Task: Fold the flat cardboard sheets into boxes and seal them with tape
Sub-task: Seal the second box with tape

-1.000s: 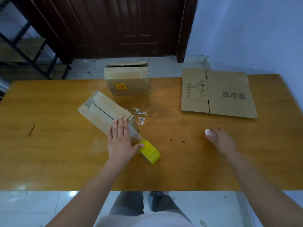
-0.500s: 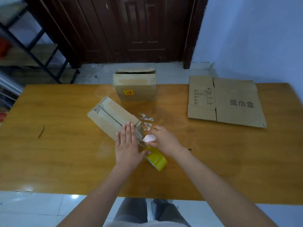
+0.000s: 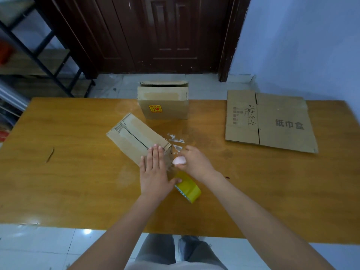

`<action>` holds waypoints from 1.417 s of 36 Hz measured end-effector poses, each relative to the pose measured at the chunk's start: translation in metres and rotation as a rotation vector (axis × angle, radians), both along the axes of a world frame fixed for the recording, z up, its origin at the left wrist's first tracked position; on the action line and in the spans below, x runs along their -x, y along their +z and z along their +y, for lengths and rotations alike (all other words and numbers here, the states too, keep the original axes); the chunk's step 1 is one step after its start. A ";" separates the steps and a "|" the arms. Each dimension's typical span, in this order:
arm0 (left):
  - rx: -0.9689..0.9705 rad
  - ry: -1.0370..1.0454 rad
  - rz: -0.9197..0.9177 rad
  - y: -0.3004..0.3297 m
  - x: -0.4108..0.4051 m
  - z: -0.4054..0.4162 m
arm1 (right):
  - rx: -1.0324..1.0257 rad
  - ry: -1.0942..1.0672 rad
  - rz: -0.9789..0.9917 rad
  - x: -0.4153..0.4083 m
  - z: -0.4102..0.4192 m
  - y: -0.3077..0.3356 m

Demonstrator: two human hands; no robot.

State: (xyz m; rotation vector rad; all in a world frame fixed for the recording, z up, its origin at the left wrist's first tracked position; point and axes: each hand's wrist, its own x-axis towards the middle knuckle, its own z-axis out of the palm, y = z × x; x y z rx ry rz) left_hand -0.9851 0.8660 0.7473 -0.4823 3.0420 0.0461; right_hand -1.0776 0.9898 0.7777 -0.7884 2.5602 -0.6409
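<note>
A small cardboard box (image 3: 132, 135) lies slanted on the wooden table (image 3: 78, 182), with clear tape along its top seam. My left hand (image 3: 155, 172) rests flat on the box's near end, fingers straight, thumb touching a yellow tape roll (image 3: 190, 189) that lies just behind it. A strip of clear tape runs from the roll up to the box end. My right hand (image 3: 196, 162) pinches a small pink object (image 3: 179, 160) right at that strip, beside the box's corner. What the pink object is cannot be told.
A taped brown box (image 3: 163, 106) with a yellow sticker stands at the table's far edge. A flat cardboard sheet (image 3: 276, 121) with printed characters lies at the far right. Shiny tape scraps (image 3: 176, 140) sit beside the slanted box. A dark door and metal shelving (image 3: 39, 55) stand beyond.
My right hand came in from the right side of the table with the pink object and now sits at the tape strip. My left hand stayed flat on the box.
</note>
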 end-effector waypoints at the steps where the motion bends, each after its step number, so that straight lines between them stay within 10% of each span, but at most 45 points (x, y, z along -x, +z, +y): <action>1: 0.007 0.006 -0.009 0.002 0.000 0.000 | 0.006 -0.037 0.008 0.002 0.003 -0.001; 16: -0.036 -0.025 -0.003 0.006 -0.001 0.001 | -0.367 -0.420 0.034 -0.008 0.079 -0.073; 22: -0.017 -0.019 0.002 0.003 -0.001 -0.001 | 0.274 -0.375 -0.247 -0.021 0.017 -0.045; 41: -0.318 0.031 0.153 0.023 0.008 -0.024 | 0.356 -0.440 -0.479 -0.036 -0.010 -0.069; 51: -0.105 -0.010 0.284 0.000 0.011 -0.022 | 0.394 -0.430 -0.393 -0.049 -0.007 -0.059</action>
